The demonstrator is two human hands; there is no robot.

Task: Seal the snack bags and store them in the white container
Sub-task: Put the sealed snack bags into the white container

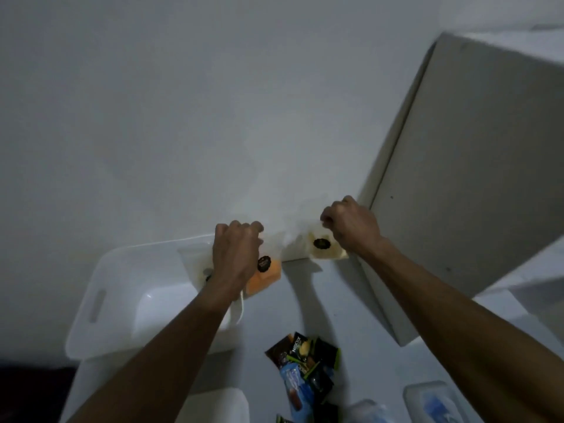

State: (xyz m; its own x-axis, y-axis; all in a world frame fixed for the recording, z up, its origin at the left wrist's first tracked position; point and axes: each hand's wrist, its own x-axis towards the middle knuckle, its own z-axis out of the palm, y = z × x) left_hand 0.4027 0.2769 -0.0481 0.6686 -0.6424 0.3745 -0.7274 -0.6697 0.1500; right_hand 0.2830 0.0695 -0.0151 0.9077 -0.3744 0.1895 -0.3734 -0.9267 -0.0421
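Head view: a limp, light snack bag [293,239] is pinched taut by left hand [235,251] and right hand [351,227] above the white container [100,300], best held at its top corners

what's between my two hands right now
In the head view, the clear snack bag spans the gap: the left hand grips one top corner, the right hand the other.

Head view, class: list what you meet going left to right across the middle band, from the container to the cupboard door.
White container → left hand → orange snack bag → pale snack bag → right hand → open cupboard door.
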